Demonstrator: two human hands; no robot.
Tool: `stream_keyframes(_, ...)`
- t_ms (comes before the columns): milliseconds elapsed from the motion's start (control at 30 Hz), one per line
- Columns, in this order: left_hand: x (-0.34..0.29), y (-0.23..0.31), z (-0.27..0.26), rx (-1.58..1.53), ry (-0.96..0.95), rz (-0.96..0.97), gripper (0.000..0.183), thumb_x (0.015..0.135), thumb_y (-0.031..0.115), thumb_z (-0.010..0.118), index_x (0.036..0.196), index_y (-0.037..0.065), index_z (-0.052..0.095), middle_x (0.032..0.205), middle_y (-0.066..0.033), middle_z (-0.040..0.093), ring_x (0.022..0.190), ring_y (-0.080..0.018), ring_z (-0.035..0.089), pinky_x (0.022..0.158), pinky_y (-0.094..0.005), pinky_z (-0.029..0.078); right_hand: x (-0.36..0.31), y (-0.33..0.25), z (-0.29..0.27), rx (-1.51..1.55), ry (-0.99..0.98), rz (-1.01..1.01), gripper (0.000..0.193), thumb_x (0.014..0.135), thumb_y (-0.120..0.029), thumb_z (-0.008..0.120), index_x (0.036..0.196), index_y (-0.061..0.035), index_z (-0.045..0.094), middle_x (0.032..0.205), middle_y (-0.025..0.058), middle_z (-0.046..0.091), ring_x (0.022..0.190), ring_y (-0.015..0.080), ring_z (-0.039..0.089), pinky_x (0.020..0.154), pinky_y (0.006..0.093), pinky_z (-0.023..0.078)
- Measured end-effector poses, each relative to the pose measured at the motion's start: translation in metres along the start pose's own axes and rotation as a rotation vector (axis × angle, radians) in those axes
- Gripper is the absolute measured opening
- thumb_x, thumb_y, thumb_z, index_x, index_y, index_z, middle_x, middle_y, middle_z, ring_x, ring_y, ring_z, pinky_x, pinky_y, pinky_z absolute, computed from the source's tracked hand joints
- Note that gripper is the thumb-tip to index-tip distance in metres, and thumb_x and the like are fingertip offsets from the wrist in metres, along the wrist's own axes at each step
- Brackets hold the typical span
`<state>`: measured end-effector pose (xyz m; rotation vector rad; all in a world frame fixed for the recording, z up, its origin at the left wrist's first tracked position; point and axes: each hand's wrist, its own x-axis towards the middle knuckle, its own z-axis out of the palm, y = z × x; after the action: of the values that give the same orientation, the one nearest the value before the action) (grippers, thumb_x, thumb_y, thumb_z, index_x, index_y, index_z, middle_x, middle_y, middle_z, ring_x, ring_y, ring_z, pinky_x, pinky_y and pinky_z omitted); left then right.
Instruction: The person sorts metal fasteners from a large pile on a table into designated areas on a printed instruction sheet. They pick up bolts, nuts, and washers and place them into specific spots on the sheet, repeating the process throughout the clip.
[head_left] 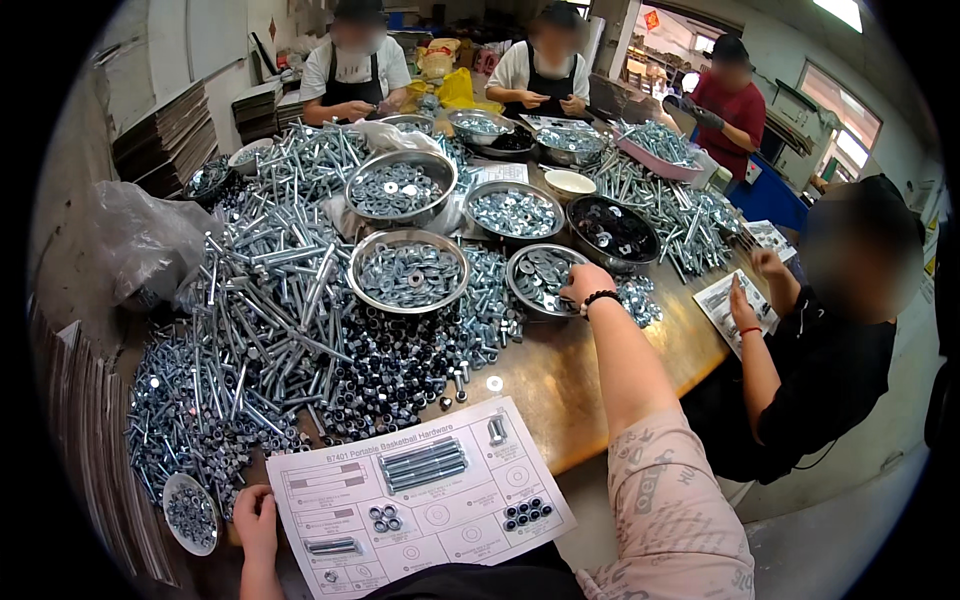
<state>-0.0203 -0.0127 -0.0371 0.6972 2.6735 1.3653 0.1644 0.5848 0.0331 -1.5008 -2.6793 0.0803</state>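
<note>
My right hand (588, 286) reaches over the rim of a steel bowl of large flat washers (541, 277), its fingers bent down among them; whatever they pinch is hidden. My left hand (256, 520) is closed beside the left edge of a printed parts sheet (437, 515), fingers curled and their grip unclear. On the sheet lie a bundle of long bolts (425, 466), shorter bolts (333, 547), a short bolt group (497, 430), several silver nuts (384, 518) and several dark-centred lock nuts (528, 514). A small bowl of fasteners (191, 514) stands left of my left hand.
Heaps of bolts (280, 310) and lock nuts (390, 365) spread beyond the sheet. Steel bowls of washers (408, 272) and a bowl of black parts (613, 228) stand mid-table. A lone washer (495, 384) lies nearby. Co-workers sit across and at right, one near another sheet (735, 308).
</note>
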Motion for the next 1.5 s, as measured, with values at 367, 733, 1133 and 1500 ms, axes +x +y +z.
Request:
stream_keyframes(367,-0.007,-0.006,-0.007,0.035,0.004,0.070,0.009,0.075,0.002,0.054,0.082,-0.002,0.058,0.079,-0.0070,0.054,0.073,-0.0159,0.052,0.065,-0.0260,0.041,-0.008,0.002,0.000,-0.163,0.142,-0.127,0.019,0.081,-0.013,0.048,0.089,-0.0097,0.065,0.097,0.0136,0.059,0.090,0.0295,0.059,0.075,0.0392,0.049)
stream_keyframes(733,-0.008,-0.011,-0.008,-0.030,0.019,0.034,0.011,0.076,0.002,0.055,0.085,-0.003,0.058,0.081,-0.0076,0.056,0.076,-0.0164,0.054,0.068,-0.0256,0.042,-0.008,0.019,0.011,0.447,0.211,-0.139,0.018,0.076,-0.017,0.060,0.091,-0.0107,0.067,0.089,0.0122,0.064,0.085,0.0283,0.060,0.076,0.0347,0.047)
stream_keyframes(1133,-0.008,-0.026,-0.011,-0.069,-0.017,-0.072,0.018,0.081,0.008,0.054,0.095,-0.003,0.058,0.088,-0.0062,0.059,0.082,-0.0132,0.054,0.073,-0.0247,0.043,-0.009,0.030,0.024,0.447,0.341,-0.176,0.020,0.075,-0.017,0.058,0.093,-0.0074,0.063,0.089,0.0131,0.064,0.085,0.0288,0.060,0.075,0.0346,0.047)
stream_keyframes(1500,-0.014,-0.023,-0.012,-0.211,-0.024,-0.137,0.016,0.085,0.008,0.053,0.097,0.000,0.058,0.081,-0.0001,0.055,0.064,-0.0048,0.047,0.056,-0.0187,0.038,-0.185,-0.028,-0.001,1.058,-0.233,-0.274,0.018,0.082,-0.009,0.054,0.097,-0.0006,0.057,0.083,0.0049,0.061,0.072,0.0113,0.058,0.063,0.0229,0.047)
